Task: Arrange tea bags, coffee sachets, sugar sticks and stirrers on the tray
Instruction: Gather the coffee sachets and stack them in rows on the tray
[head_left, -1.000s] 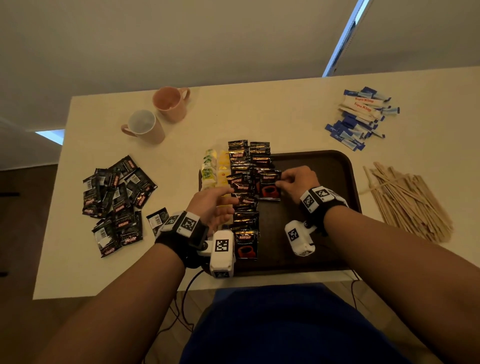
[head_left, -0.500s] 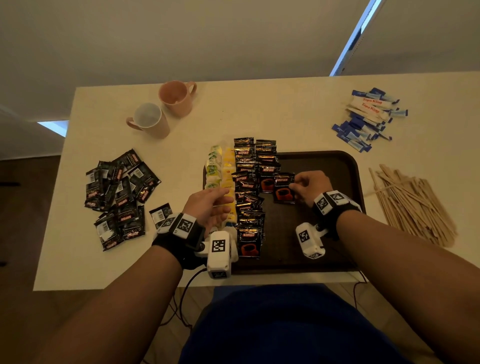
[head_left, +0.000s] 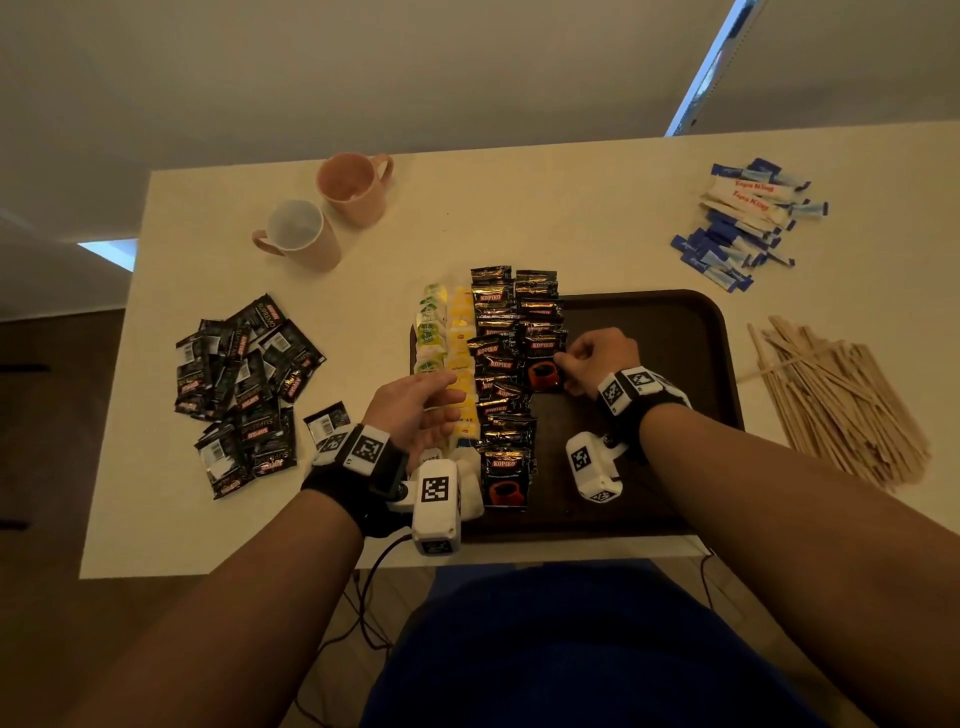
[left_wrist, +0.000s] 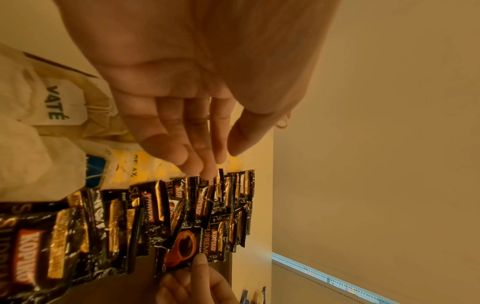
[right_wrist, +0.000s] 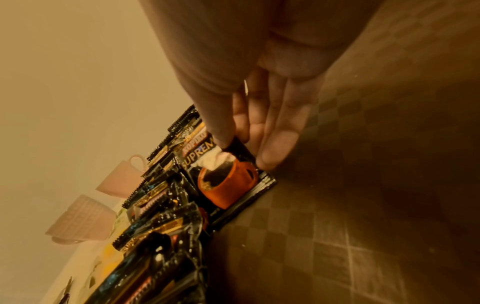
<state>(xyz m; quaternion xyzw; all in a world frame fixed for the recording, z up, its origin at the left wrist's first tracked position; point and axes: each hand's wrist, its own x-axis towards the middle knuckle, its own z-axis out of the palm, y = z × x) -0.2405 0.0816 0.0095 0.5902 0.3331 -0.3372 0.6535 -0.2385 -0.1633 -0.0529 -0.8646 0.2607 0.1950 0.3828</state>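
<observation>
A dark brown tray (head_left: 675, 332) holds rows of green and yellow tea bags (head_left: 457, 358) and two rows of black coffee sachets (head_left: 498, 332). My right hand (head_left: 587, 358) pinches the edge of one coffee sachet (head_left: 543, 370) (right_wrist: 228, 181) at the near end of the second row, thumb on top and fingers (right_wrist: 275, 148) at its edge. My left hand (head_left: 415, 410) hovers over the yellow tea bags with straight, relaxed fingers (left_wrist: 192, 148), holding nothing. Loose coffee sachets (head_left: 244, 384) lie left of the tray, sugar sticks (head_left: 748, 223) at the far right, wooden stirrers (head_left: 841, 400) on the right.
Two pink mugs (head_left: 322, 218) stand behind the tray on the left. One lone sachet (head_left: 327, 423) lies by my left wrist. The tray's right half shows bare checkered surface (right_wrist: 363, 205). The cream table's near edge (head_left: 260, 566) runs just under my forearms.
My right hand has slid the pinched coffee sachet left, closer against the second row. The left hand has stayed over the tea bags. The head view has shifted slightly.
</observation>
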